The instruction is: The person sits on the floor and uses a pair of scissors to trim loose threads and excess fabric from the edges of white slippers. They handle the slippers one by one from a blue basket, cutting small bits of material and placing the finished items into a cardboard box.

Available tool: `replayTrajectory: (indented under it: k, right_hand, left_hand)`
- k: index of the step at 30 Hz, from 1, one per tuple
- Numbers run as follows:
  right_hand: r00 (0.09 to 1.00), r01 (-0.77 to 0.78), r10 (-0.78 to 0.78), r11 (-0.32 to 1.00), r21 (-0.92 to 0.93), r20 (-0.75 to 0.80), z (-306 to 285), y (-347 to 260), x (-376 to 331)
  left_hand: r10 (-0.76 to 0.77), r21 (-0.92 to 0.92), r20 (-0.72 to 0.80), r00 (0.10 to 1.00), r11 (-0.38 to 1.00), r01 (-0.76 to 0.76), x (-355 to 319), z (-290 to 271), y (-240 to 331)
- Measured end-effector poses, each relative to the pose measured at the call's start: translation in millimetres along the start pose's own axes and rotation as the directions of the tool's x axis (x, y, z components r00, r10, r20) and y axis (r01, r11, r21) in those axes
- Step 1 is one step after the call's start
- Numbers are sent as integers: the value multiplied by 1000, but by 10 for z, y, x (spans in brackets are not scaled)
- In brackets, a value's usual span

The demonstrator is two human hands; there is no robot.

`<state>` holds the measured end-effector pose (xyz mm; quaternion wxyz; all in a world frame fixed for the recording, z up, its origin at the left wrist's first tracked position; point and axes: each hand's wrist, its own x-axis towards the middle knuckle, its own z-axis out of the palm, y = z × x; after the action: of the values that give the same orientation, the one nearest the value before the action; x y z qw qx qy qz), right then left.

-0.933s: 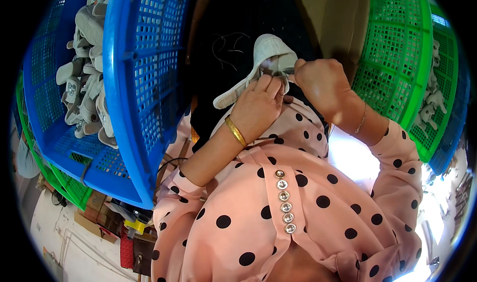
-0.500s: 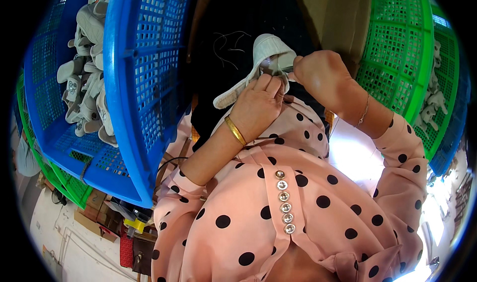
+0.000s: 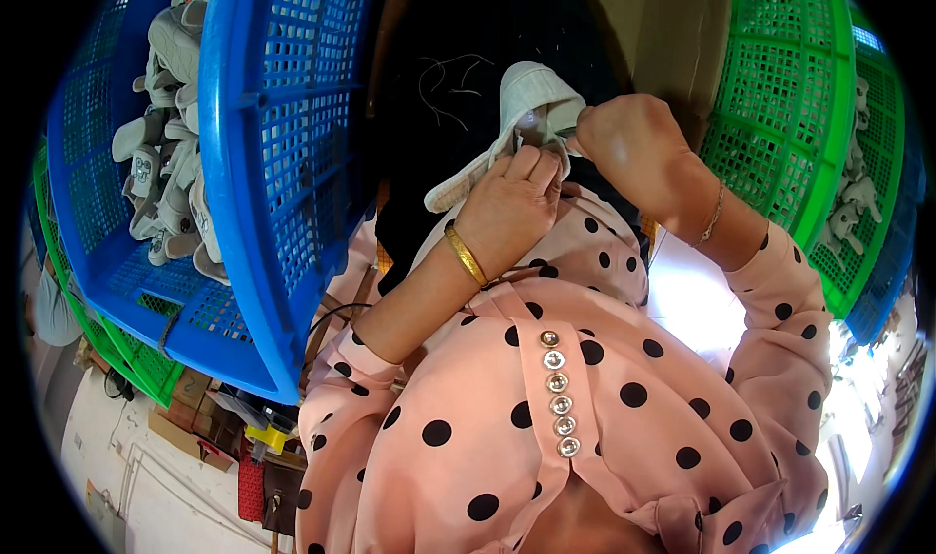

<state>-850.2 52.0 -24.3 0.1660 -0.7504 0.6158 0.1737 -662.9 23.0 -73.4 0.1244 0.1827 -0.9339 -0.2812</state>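
A small off-white fabric shoe upper (image 3: 534, 86) is held over my dark-clothed lap, its rounded end pointing away from me and a strap sticking out to the left. My left hand (image 3: 517, 193) pinches its near edge with bent fingers, the wrist wearing a gold bangle. Close by on the right, my right hand (image 3: 639, 144) is curled tight beside the upper's opening. A thin, shiny bit shows at its fingertips, too small to name. My fingers cover the near part of the upper.
A large blue plastic basket (image 3: 244, 232) on the left holds many similar light shoe pieces (image 3: 166, 183). Green baskets (image 3: 780, 96) stand on the right, with more pieces (image 3: 848, 213) in one. Brown cardboard (image 3: 678, 37) lies ahead. Loose threads (image 3: 444, 86) rest on the dark cloth.
The shoe upper has shifted very slightly to the right and away from me. Both hands keep about the same hold and place.
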Motion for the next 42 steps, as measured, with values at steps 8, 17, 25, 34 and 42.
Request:
replayTrajectory:
  k: [8, 17, 25, 34, 42]
  right_hand:
    - [994, 39, -29, 995, 96, -110, 31, 61, -74]
    - [970, -244, 239, 946, 213, 50, -180, -64, -134]
    - [847, -202, 531, 362, 910, -24, 257, -171, -70]
    - [871, 7, 463, 327, 945, -166, 324, -417, 166]
    - [921, 68, 345, 315, 947, -181, 176, -331, 59]
  left_hand:
    - [47, 61, 6, 999, 997, -47, -8, -35, 22]
    - [21, 27, -41, 999, 999, -20, -58, -76, -63]
    - [-99, -180, -83, 992, 980, 83, -93, -239, -221]
    - [-369, -81, -80, 926, 928, 363, 69, -500, -248]
    - [-344, 17, 21, 939, 939, 344, 161, -593, -330]
